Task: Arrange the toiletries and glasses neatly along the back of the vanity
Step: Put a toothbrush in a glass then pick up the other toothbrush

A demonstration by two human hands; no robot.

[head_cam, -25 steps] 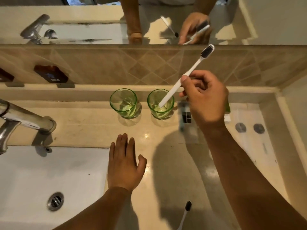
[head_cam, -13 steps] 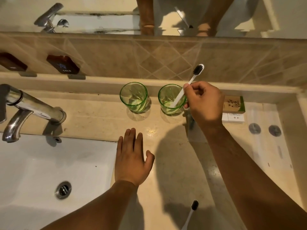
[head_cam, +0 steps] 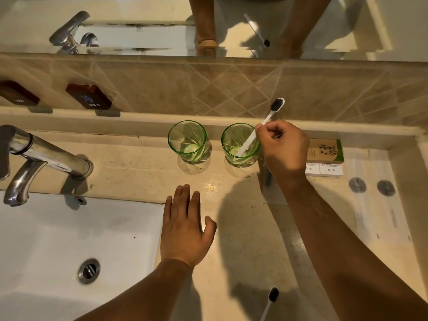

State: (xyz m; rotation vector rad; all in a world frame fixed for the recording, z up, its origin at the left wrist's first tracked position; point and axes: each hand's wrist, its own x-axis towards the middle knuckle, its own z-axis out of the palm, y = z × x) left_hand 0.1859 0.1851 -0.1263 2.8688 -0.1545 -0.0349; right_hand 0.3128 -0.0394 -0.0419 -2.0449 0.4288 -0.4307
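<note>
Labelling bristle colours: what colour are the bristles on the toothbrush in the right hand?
Black, on a white handle: toothbrush held by the right hand, head view.

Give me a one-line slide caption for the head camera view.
Right hand stands a toothbrush in the right-side green glass; left hand rests flat on the vanity.

I've got just the one head view, looking steeply down and forward over the vanity top [head_cam: 129, 172]. The sink [head_cam: 58, 246] sits close below at lower left of it; the mirror [head_cam: 143, 33] runs along its far edge, facing me.
</note>
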